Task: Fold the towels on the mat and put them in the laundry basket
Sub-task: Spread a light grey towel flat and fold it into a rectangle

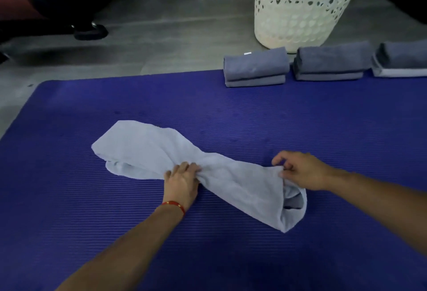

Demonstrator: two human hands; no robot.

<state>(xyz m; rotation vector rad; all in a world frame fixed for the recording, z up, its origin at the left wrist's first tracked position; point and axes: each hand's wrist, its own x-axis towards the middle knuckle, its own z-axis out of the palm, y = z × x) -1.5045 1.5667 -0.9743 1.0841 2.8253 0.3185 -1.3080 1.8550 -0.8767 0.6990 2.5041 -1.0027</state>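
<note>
Head view: both hands, left hand (182,181) and right hand (300,170), pinch the towel (231,179); laundry basket (298,6) contents seemingly hidden.

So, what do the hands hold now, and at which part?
Both hold the light towel. The left hand grips its bunched middle; the right hand pinches the edge near its right end.

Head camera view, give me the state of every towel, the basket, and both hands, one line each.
Light towel: unfolded, twisted, on the mat.
Three grey towels: folded, at the mat's far edge.
Basket: upright, contents hidden.
Left hand: gripping the light towel's middle.
Right hand: pinching its edge.
</note>
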